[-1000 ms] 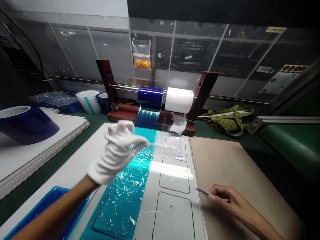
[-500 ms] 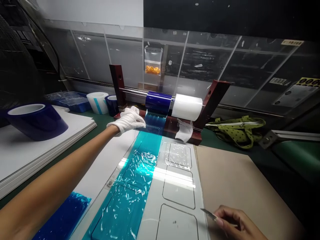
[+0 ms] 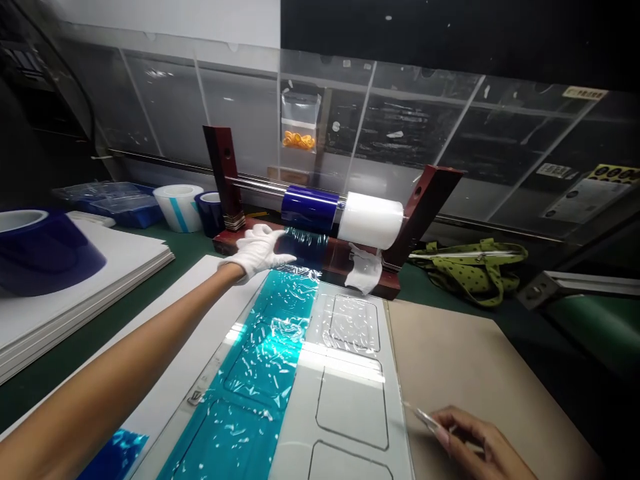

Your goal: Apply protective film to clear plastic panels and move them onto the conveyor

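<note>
My left hand [image 3: 257,253], in a white glove, reaches to the left edge of the blue film where it comes down from the blue film roll [image 3: 310,209]. Its fingers and thumb are spread apart, and the fingertips are at or touching the film. Wrinkled blue film [image 3: 265,353] runs down toward me over a clear panel [image 3: 350,407] marked with dark rounded outlines. My bare right hand [image 3: 477,440], low on the right, is closed around a small craft knife [image 3: 424,419], its tip near the panel's right edge.
A dark red wooden stand [image 3: 420,213] carries the blue roll and a white roll [image 3: 371,220]. More rolls [image 3: 180,208] stand left, one on a paper stack [image 3: 125,267]. Brown board [image 3: 450,373] lies right, with a green dotted pouch [image 3: 475,267] and metal bracket [image 3: 560,287] beyond.
My left hand has gone from pinched fingers to spread fingers at the film beneath the roll. The view has shifted slightly. My right hand keeps the knife, now tilted differently.
</note>
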`<state>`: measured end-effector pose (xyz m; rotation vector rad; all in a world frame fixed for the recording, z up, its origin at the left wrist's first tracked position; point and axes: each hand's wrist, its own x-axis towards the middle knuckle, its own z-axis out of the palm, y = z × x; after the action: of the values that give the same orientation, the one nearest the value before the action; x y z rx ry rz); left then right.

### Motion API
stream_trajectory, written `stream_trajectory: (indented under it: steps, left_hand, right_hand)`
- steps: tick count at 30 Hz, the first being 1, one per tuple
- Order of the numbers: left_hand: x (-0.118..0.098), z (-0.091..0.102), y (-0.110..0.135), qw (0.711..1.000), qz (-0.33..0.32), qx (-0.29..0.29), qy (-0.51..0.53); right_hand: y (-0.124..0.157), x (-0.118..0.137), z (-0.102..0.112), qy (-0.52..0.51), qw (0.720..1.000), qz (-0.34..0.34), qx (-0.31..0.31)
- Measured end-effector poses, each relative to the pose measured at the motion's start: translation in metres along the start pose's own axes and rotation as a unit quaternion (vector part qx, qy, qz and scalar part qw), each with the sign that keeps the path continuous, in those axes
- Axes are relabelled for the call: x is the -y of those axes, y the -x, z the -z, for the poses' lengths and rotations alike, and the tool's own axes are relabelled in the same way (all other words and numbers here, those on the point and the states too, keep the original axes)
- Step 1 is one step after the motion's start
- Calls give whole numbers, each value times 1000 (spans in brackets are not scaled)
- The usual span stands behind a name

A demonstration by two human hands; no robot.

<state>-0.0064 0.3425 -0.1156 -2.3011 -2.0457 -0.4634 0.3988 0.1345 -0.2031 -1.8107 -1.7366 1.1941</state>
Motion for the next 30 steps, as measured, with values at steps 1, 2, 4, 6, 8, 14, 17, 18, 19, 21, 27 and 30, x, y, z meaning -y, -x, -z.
stream_trajectory:
  steps: [1,2,4,6,8,14,17,18,19,21,27,30]
  left_hand:
    - [-7,-3,9,1000,11,-29,-3]
    - [-16,-7,20,999,7,-50,-3]
    - [-38,-19,46,997,-51,-61,7]
    - [-63,-37,72,983,-176,-20,39]
    - [-85,-56,91,965,-250,27,67]
    - [-118,-84,98,953,-279,69,91]
    - [-120,-84,95,958,-264,58,92]
    - [-120,-84,94,960,-259,51,90]
    - [-120,-86,92,962,-256,43,87]
    - [-121,-91,88,962,-259,29,76]
    - [-125,-90,104,956,-291,2,39]
    - [-125,-74,143,952,-301,-11,44]
  right_hand:
    - [-5,2,2,32,999,2,-27]
    - [-10,5,3,67,996,-1,-60]
    - [-21,15,3,139,982,-10,-125]
    - [-32,27,1,190,971,-14,-148]
    - [-43,40,-4,211,967,-13,-142]
    - [-64,63,-14,180,977,11,-117]
    - [-69,66,-14,125,988,28,-81]
    - [-70,66,-14,105,992,34,-66]
    - [-71,66,-13,85,994,39,-53]
    - [-70,64,-11,55,997,45,-34]
    - [-47,44,4,46,995,28,-79]
    - [-23,25,13,66,990,6,-128]
